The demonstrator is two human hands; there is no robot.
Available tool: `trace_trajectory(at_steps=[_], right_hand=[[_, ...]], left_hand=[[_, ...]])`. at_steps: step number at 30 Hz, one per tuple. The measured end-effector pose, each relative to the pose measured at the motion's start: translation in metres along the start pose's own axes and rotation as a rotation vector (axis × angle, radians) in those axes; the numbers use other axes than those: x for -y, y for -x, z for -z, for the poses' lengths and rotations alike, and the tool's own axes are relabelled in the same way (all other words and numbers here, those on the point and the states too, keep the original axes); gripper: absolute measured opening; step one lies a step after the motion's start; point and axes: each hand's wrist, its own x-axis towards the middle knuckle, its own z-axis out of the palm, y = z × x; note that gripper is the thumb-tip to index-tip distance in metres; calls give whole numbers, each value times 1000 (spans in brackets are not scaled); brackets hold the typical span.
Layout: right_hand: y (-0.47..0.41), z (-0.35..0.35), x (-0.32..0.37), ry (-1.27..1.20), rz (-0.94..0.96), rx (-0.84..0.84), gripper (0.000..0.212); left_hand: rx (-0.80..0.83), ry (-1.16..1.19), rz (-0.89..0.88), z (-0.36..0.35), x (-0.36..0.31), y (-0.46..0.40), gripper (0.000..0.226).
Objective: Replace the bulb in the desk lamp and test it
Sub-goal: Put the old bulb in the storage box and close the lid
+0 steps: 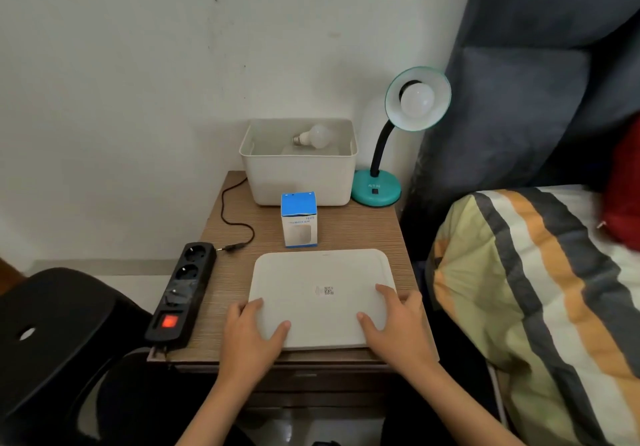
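A teal desk lamp (376,189) stands at the back right of the small wooden table (353,227), its shade tilted toward me with an unlit white bulb (417,99) screwed in. A second white bulb (313,136) lies inside an open cream bin (299,175) at the back. A flat cream lid (320,296) lies on the table's front. My left hand (251,333) grips its front left corner and my right hand (398,324) grips its front right edge.
A blue and white bulb box (299,219) stands between bin and lid. A black power strip (181,293) with a lit red switch lies at the left edge, a loose black cable (235,224) beside it. A black chair (52,334) is left, a bed with striped pillow (540,300) right.
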Motion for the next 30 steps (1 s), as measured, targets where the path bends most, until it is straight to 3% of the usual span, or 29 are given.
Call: trace_trajectory(at_steps=[12, 20, 30], right_hand=[[-77, 56, 79, -33, 301, -242, 53], [-201, 76, 151, -66, 235, -162, 51], [-277, 59, 169, -78, 85, -52, 51]], left_hand=[[-164, 76, -160, 85, -67, -72, 64], [-142, 88, -186, 106, -121, -203, 65], [-22, 93, -100, 97, -144, -297, 70]])
